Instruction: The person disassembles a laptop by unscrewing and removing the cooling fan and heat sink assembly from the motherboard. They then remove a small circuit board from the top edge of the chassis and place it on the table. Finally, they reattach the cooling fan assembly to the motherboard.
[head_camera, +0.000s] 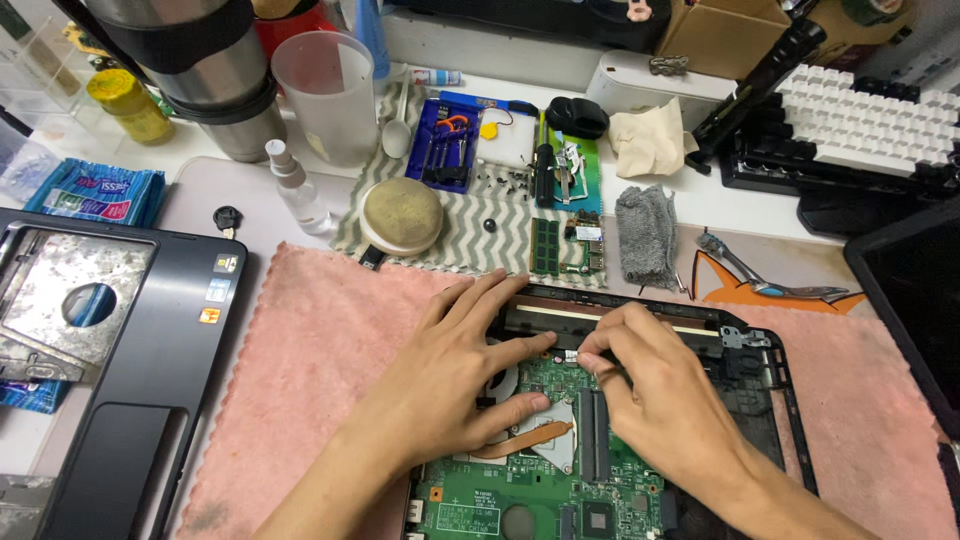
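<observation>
An opened laptop base (770, 400) lies on a pink cloth (310, 340), with its green motherboard (520, 495) and a copper heat pipe (530, 437) exposed. My left hand (455, 375) rests flat on the board's upper left, fingers spread over the fan area and touching the black rear edge. My right hand (655, 385) sits over the board's upper middle, fingertips pinched together near the rear edge; whether they hold a small part is hidden.
A detached laptop palmrest cover (150, 330) lies at left. Behind are a striped mat (470, 225) with screwdriver kit (445, 140), small boards, a round tin (402, 215), a spray bottle (295, 185), grey cloth (645, 235), pliers (770, 280), a keyboard (860, 125).
</observation>
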